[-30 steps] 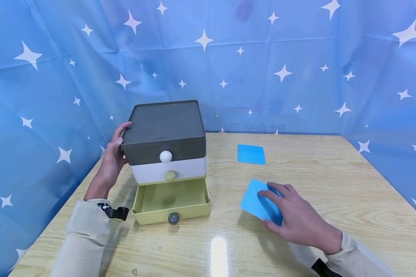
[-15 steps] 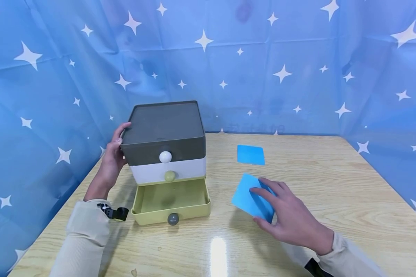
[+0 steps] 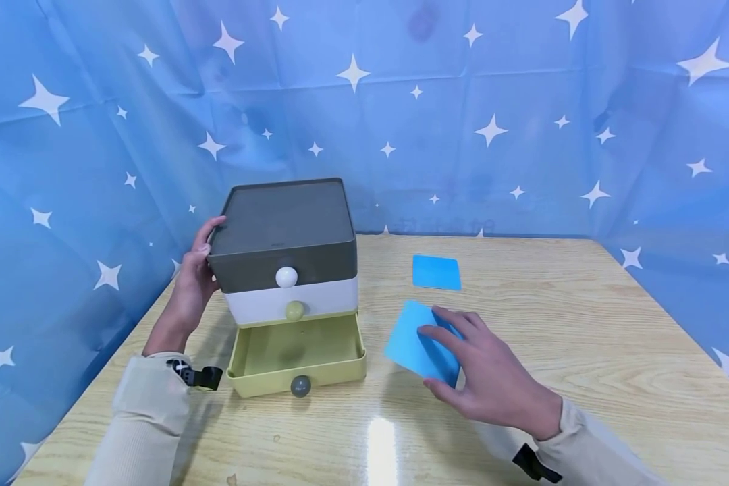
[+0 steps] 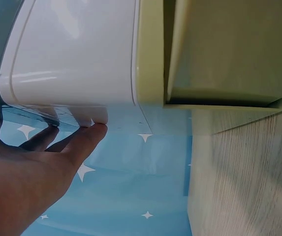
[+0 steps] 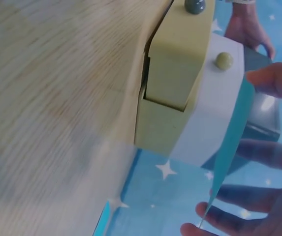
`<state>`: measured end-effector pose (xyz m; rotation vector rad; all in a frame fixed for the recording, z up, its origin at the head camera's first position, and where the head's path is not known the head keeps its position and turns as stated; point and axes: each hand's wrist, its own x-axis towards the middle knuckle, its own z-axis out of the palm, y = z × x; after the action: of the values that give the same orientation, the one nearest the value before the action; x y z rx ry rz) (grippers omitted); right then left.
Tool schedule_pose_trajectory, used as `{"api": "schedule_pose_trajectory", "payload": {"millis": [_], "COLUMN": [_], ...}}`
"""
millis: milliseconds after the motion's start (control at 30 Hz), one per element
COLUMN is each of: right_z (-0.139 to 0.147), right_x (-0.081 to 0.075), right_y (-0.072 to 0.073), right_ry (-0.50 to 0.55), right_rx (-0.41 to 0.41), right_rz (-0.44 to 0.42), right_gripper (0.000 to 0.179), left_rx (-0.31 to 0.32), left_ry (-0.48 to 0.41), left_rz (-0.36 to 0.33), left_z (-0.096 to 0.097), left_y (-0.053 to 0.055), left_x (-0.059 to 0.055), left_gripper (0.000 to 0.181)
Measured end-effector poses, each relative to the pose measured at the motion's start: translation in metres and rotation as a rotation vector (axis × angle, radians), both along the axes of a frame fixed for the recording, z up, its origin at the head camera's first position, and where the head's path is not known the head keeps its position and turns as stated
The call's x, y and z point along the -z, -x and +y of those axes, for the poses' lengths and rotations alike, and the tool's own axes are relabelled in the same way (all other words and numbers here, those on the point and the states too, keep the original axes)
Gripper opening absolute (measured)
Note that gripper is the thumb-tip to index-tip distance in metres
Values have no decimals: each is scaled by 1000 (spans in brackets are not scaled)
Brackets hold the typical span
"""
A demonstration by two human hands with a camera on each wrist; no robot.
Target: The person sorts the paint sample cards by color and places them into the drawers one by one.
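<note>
A small three-tier drawer box [image 3: 291,290] stands left of centre, dark grey over white over yellow-green. Its bottom yellow-green drawer [image 3: 298,354] is pulled out, and no item shows inside it. My left hand [image 3: 185,290] rests against the box's left side, one finger up at the top edge. In the left wrist view, fingertips [image 4: 99,130] touch the white tier. My right hand [image 3: 489,371] pinches a thin blue square card [image 3: 422,341] between thumb and fingers, above the table and right of the drawer. The right wrist view shows this card [image 5: 234,128] nearly edge-on.
Another blue card [image 3: 436,272] lies flat on the wooden table [image 3: 559,304], right of and beyond the drawer box. A blue star-patterned curtain [image 3: 437,121] hangs behind the table and at both sides. Round knobs, such as the grey knob [image 3: 300,386], jut from the drawer fronts.
My right hand has moved left with the blue card, bringing it closer to the pulled-out drawer. My left hand keeps its place on the box. The whole view has shifted slightly.
</note>
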<state>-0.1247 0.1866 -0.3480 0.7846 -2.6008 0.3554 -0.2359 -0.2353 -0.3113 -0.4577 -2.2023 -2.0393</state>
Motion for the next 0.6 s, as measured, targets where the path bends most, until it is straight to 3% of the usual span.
{"api": "schedule_pose_trajectory", "payload": {"millis": [600], "right_z": [-18], "right_x": [-6], "right_y": [7], "right_ry": [-29], "right_rx": [-112], "right_rz": [-42], "right_gripper": [55], "left_rx": [-5], "left_ry": [1], "left_rz": [-4], "left_z": [0], "left_y": [1], "left_x": [1], "left_gripper": [56]}}
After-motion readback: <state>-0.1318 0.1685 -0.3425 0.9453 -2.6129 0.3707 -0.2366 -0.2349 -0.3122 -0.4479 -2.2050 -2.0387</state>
